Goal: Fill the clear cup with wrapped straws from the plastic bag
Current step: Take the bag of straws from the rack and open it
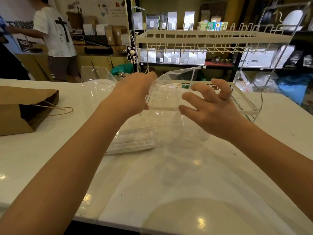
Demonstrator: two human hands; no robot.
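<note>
Left hand (pixel 133 92) and right hand (pixel 213 107): both bare, no gloves. No rings on the fingers (pixel 191 99), no watch or band behind them at the wrists. Forearms uncovered back from the fingers to the frame edge; no sleeve in view.

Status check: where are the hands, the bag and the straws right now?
Left hand gripping clear bag, lifted off the table. Right hand open at its other edge. Wrapped straws lying below. Cup not clearly visible.
</note>
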